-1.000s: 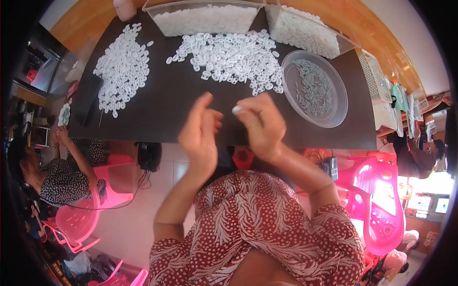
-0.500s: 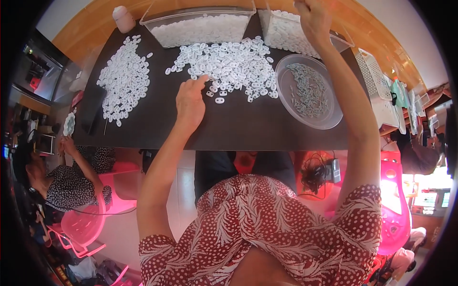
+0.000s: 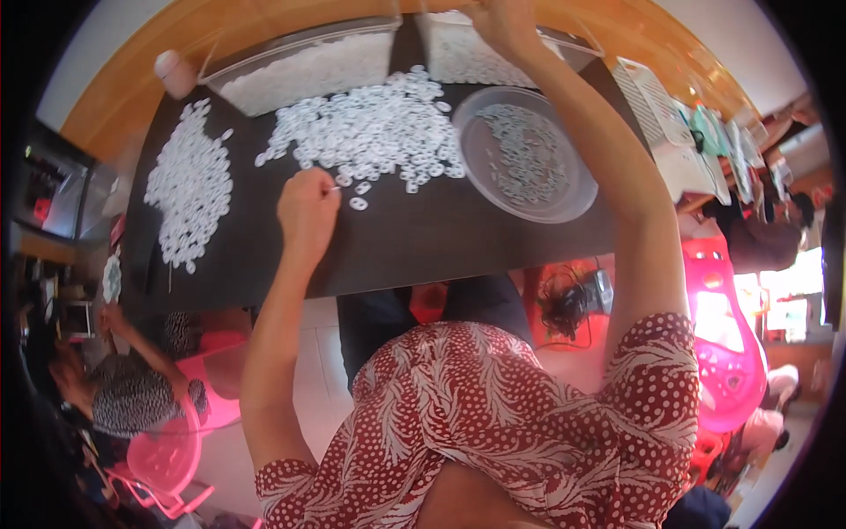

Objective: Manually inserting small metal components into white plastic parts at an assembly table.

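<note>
White plastic rings [image 3: 370, 132] lie heaped across the middle of the dark table [image 3: 441, 238], a second, longer pile of rings [image 3: 187, 196] stretching down its left side; two clear tubs stand at the far edge, the left tub [image 3: 304, 70] full of white pieces, the right tub [image 3: 493, 53] likewise stocked; a round clear bowl [image 3: 520, 150] to the right of the main heap holds a thin layer of rings. Closed into a loose fist, the left hand [image 3: 307, 207] rests at the near edge of the main heap, pinching what looks like a thin pin or stick between thumb and forefinger, a few loose rings just beside its tip. Stretched far out, the right hand [image 3: 498, 22] is over the right tub, fingers curled down into it; whether it grips anything I cannot tell, the rim of the view cutting it short. By my reckoning this is the fetching step of a sorting or threading job: one hand keeps the tool ready while the other gathers stock; the next move would call for a small, careful pinch, since the rings are light and scatter easily.
</note>
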Tool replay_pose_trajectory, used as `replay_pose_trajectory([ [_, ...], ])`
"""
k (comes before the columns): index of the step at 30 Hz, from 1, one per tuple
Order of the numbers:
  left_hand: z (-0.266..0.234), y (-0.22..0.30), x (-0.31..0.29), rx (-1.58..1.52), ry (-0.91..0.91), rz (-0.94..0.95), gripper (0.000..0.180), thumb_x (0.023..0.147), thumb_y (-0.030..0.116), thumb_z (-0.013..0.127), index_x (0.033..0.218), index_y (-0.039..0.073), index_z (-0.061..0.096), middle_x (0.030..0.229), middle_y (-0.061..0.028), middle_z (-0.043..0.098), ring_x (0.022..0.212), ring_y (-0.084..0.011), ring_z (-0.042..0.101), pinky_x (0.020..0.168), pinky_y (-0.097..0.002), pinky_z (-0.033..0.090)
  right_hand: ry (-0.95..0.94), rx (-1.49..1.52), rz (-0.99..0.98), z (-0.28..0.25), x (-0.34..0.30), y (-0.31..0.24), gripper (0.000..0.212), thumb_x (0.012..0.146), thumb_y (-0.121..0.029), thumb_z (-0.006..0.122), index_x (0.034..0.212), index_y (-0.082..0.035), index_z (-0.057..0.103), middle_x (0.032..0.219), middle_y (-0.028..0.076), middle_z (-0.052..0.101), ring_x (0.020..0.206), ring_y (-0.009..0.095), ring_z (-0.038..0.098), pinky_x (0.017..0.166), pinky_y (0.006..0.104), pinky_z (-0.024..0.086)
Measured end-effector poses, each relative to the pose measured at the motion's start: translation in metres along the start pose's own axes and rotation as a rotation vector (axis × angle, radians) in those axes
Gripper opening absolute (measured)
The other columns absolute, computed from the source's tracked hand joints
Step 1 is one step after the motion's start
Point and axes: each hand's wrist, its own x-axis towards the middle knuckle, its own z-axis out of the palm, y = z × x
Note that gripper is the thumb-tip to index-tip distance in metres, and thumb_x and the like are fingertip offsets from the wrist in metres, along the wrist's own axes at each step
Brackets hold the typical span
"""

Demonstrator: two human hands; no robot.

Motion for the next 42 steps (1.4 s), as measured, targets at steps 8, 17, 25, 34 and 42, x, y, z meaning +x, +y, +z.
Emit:
replay_pose_trajectory([
  [8,-0.033,0.030,-0.018,-0.844,-0.029,-0.389,0.006,0.080,0.001,0.062,0.082,0.004,0.058,0.070,0.0033,0.053,0.060,-0.0028,0.047,0.051,-0.0171,0.034,-0.503,0.233,0.351,-0.082,-0.119,-0.037,0.019,0.076,-0.012,0.063,0.092,-0.003,0.068,0.083,0.014,0.067,0.079,0.026,0.064,0.073,0.0327,0.048],
  [17,-0.033,0.070,-0.054,-0.969,-0.041,-0.454,0.006,0.081,0.003,0.063,0.086,0.000,0.061,0.072,-0.0029,0.058,0.060,-0.0070,0.050,0.053,-0.0189,0.039,-0.632,-0.067,0.121,-0.050,-0.156,-0.031,0.007,0.073,-0.011,0.063,0.077,-0.008,0.068,0.075,0.011,0.064,0.078,0.032,0.059,0.070,0.0417,0.046],
  [25,-0.028,0.080,-0.068,-1.042,-0.063,-0.505,0.007,0.079,0.002,0.065,0.085,0.000,0.061,0.073,-0.0037,0.059,0.060,-0.0079,0.051,0.053,-0.0195,0.039,-0.633,-0.046,0.217,-0.046,-0.156,-0.030,0.010,0.069,-0.017,0.063,0.068,-0.007,0.064,0.072,0.016,0.062,0.077,0.037,0.059,0.068,0.0474,0.046],
  [34,-0.017,0.081,-0.077,-1.129,-0.108,-0.537,0.007,0.079,0.000,0.065,0.085,0.000,0.062,0.072,-0.0033,0.060,0.060,-0.0071,0.052,0.053,-0.0189,0.040,-0.750,-0.148,0.117,-0.028,-0.146,-0.034,0.011,0.068,-0.008,0.055,0.062,0.000,0.060,0.071,0.021,0.061,0.075,0.040,0.059,0.068,0.0475,0.048],
  [42,-0.019,0.094,-0.073,-1.181,-0.135,-0.549,0.008,0.081,0.004,0.064,0.087,-0.001,0.061,0.075,-0.0070,0.062,0.060,-0.0093,0.053,0.054,-0.0208,0.041,-0.603,0.196,0.356,-0.066,-0.130,-0.064,0.009,0.074,-0.011,0.057,0.074,-0.002,0.056,0.069,0.017,0.060,0.067,0.036,0.058,0.061,0.0403,0.047],
])
